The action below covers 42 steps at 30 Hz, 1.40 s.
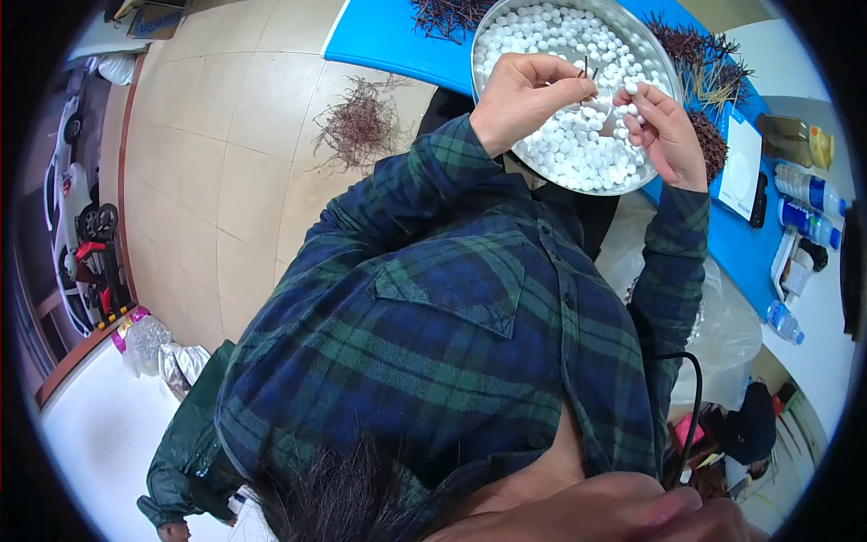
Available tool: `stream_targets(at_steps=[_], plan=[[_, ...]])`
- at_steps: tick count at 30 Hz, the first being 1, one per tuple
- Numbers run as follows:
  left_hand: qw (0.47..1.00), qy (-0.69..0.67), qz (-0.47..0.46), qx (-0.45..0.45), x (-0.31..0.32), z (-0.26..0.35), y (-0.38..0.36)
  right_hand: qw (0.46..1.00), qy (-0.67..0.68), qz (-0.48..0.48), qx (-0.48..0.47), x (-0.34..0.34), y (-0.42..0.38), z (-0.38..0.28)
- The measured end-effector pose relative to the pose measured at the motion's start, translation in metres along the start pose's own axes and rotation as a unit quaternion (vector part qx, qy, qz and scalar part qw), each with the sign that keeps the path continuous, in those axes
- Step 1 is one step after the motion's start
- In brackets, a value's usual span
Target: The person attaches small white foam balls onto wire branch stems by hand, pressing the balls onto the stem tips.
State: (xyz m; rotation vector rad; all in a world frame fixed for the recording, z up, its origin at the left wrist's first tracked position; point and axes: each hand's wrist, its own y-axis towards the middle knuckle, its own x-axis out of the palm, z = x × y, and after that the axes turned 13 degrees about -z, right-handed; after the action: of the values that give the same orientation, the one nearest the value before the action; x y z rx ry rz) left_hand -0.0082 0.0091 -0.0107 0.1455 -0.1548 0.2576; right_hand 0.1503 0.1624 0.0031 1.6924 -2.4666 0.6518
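Observation:
A round metal tray (481, 90) full of small white balls (578, 163) lies beneath both hands. My left hand (533, 95), over the tray's left part, pinches thin dark twigs (586, 70) between thumb and fingers. Over the right part, the fingertips of my right hand (664, 131) are closed on a white ball (631, 88). The two hands are a short distance apart.
Bundles of dark twigs (700, 63) lie right of the tray on the blue table (397, 36), near a white-and-blue box (739, 167) and bottles (813, 190). Loose twigs (358, 122) are on the tiled floor. Another person (194, 443) is at lower left.

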Motion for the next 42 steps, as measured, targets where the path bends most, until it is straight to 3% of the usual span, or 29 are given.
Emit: stream_targets(at_steps=[3,8,28,42], plan=[[0.999,-0.049,-0.020,-0.005,0.004,0.000,0.001,0.991,0.105,-0.070,-0.039,-0.003,-0.004,0.005],[0.999,-0.024,-0.024,-0.012,0.007,0.002,0.002,0.987,0.129,-0.049,-0.077,0.010,-0.009,0.007],[0.993,-0.103,-0.050,-0.028,0.025,0.017,0.002,0.986,0.037,0.088,-0.133,0.036,-0.038,-0.005],[0.996,-0.082,-0.034,0.008,0.032,0.012,0.001,0.987,0.074,0.085,-0.119,0.052,-0.040,-0.006]])
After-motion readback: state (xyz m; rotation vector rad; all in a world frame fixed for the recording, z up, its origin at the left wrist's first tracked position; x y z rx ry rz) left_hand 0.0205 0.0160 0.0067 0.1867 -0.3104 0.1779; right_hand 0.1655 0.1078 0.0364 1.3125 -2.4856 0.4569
